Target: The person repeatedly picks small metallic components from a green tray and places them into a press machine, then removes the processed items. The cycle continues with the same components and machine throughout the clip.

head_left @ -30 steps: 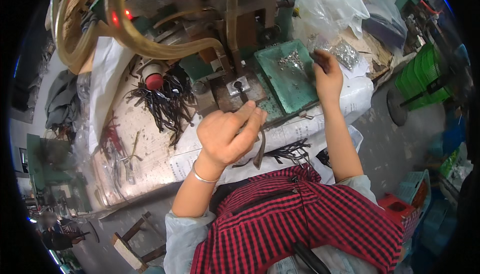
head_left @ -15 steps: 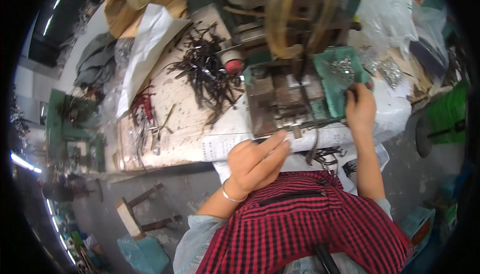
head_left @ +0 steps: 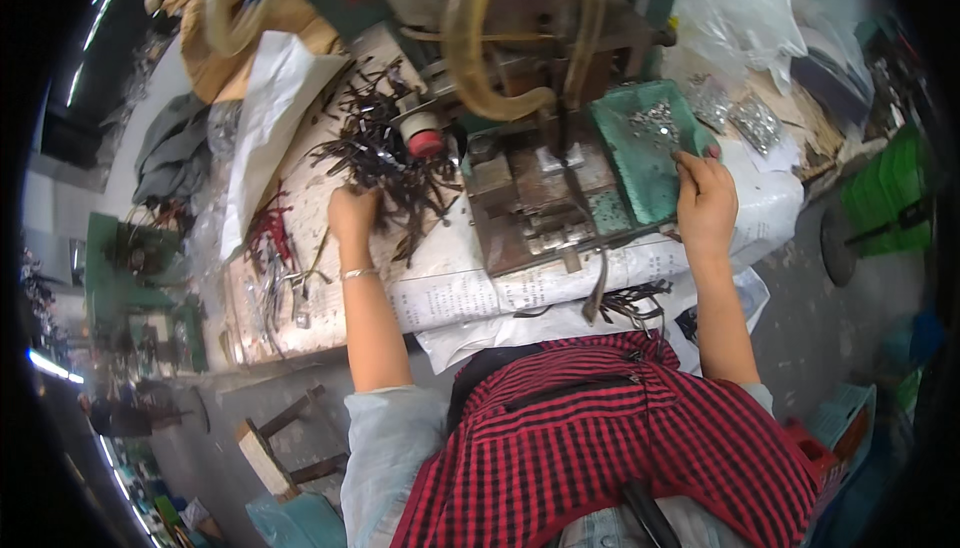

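My left hand [head_left: 354,216] is at the near left edge of a loose pile of dark strips [head_left: 405,163]. Its fingers are curled in; whether a strip is between them is hidden. At the right rim of a green tray [head_left: 640,188], my right hand [head_left: 708,203] has its fingers bent together over the inside edge. Small shiny metal pieces [head_left: 655,123] lie in the far part of that tray; anything in the fingertips is too small to make out. Between my hands is a bench machine with a metal bed [head_left: 545,203]. One dark strip [head_left: 598,283] hangs over its front.
A red push button [head_left: 425,143] sits beside the pile. Yellowish hoses [head_left: 470,48] loop above the machine bed. Red strips [head_left: 270,233] lie on the left of the table. Bags of metal pieces [head_left: 755,123] stand at the right back; a wooden stool [head_left: 270,458] is below left.
My left hand has left the machine's front edge and moved left and away to the dark strips. My right hand stays at the green tray's right side. The view has shifted slightly.
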Available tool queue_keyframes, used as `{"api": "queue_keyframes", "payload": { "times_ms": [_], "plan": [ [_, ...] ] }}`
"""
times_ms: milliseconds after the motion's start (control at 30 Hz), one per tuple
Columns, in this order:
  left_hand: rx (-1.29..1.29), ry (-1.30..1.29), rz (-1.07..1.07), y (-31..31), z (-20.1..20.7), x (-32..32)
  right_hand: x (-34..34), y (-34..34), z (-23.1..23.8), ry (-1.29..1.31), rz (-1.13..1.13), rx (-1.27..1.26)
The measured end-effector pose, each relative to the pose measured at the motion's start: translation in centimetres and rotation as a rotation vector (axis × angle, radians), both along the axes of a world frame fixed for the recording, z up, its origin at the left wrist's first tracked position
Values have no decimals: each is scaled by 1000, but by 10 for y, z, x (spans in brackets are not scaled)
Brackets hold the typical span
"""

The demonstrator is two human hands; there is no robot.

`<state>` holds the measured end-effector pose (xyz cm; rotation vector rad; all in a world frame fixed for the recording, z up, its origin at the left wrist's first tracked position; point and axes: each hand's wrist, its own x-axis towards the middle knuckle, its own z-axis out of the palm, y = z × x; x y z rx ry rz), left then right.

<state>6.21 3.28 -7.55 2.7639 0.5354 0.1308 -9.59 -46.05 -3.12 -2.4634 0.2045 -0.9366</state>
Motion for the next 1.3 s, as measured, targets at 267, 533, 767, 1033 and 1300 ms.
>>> {"api": "queue_keyframes", "payload": {
  "times_ms": [267,533,767,1033,1300],
  "plan": [
    [-784,-278,-259,-55,27,-25,-40,2,23,56,31,608],
    [-1058,-528,-281,-118,34,-31,33,82,84,-189,452,505],
    [-1086,-828,-355,-159,98,-93,30,104,79,-171,467,896],
    [-453,-1070,-1016,-187,147,-151,-14,110,118,-86,724,1007],
    [-90,-1096,-1229,-236,138,-137,28,6,62,-30,277,780]
  ]
}}
